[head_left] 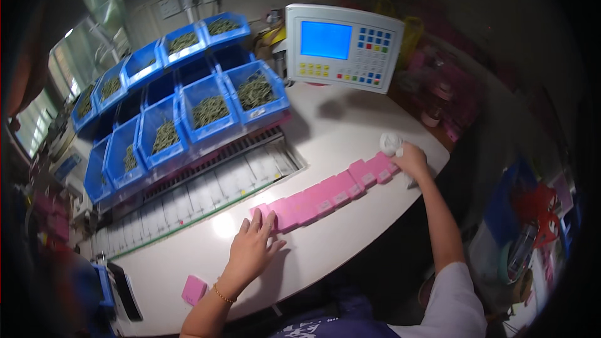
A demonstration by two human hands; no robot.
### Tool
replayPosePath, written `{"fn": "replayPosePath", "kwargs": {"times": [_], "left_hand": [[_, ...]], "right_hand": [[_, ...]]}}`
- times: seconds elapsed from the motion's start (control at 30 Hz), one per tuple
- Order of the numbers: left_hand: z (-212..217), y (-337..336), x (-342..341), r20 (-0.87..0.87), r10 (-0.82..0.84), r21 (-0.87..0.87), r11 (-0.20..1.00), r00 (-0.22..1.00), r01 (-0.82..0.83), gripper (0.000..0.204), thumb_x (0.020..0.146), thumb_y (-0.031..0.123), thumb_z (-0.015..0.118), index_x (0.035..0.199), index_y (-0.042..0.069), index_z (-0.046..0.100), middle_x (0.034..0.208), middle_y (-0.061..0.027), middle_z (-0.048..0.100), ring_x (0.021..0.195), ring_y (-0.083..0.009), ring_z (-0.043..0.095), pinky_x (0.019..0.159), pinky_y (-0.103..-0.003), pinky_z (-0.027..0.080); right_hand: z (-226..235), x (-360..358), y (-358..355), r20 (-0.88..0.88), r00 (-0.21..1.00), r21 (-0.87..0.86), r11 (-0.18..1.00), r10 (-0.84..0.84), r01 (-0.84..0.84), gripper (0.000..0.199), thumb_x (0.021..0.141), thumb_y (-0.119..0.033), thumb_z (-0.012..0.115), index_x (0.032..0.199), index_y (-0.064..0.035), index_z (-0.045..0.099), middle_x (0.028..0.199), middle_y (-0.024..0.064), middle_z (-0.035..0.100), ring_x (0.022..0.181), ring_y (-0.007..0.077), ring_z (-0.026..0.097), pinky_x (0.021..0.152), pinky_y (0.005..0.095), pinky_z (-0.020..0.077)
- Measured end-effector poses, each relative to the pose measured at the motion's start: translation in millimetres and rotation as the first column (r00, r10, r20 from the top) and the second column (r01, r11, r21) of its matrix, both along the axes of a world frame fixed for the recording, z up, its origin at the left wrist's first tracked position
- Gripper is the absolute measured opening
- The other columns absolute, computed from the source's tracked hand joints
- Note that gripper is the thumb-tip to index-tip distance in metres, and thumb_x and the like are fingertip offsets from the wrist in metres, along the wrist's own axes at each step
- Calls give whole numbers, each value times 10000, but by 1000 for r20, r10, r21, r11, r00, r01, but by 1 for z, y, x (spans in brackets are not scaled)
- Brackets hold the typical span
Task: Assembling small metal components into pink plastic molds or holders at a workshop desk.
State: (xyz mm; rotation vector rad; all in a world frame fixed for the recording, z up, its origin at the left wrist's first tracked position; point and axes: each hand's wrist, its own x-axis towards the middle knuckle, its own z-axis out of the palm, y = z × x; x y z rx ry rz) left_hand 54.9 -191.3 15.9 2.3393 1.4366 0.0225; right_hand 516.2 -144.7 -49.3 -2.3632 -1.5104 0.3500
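A row of several flat pink cases (pixel 325 195) lies in a slanted line across the white table (pixel 350 125). My left hand (pixel 251 247) rests flat with fingers spread on the near end of the row, touching the first pink case (pixel 266 216). My right hand (pixel 411 159) is at the far end of the row, closed around a crumpled white cloth (pixel 390 144) held against the last pink case (pixel 382 168). One more pink case (pixel 193 290) lies apart near the table's front edge, left of my left forearm.
Blue bins (pixel 210 112) filled with small dark parts stand in tiers at the back left above a slotted metal tray (pixel 206 191). A grey control panel (pixel 343 47) with a blue screen stands behind the table. Cluttered shelves lie to the right.
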Motion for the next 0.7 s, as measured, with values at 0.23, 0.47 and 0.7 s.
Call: {"fn": "replayPosePath", "kwargs": {"times": [0.23, 0.47, 0.7], "left_hand": [[3, 30, -42, -67, 305, 145, 945, 950, -293, 866, 764, 493, 777, 1461, 102, 442, 1512, -269, 366, 1309, -607, 348, 1097, -569, 359], [-24, 78, -113, 21, 435, 263, 866, 900, -425, 933, 651, 500, 842, 1434, 126, 499, 1511, -187, 418, 1321, -477, 388, 1111, -534, 337], [-41, 96, -94, 43, 425, 422, 812, 904, -402, 850, 768, 537, 750, 1471, 156, 458, 1563, -171, 346, 1369, -474, 314, 1118, -615, 238]], "right_hand": [[58, -117, -45, 26, 987, 10, 987, 159, -159, 428, 693, -358, 811, 951, -42, 680, 917, 201, 699, 876, 383, 677, 801, 466, 540], [32, -190, 0, 129, 924, 185, 906, 361, -380, 412, 673, -258, 816, 960, -19, 642, 905, 228, 664, 908, 420, 633, 815, 482, 540], [55, -154, 12, -52, 939, 134, 934, 340, -330, 426, 683, -263, 807, 970, -4, 627, 864, 239, 683, 847, 418, 670, 775, 490, 536]]}}
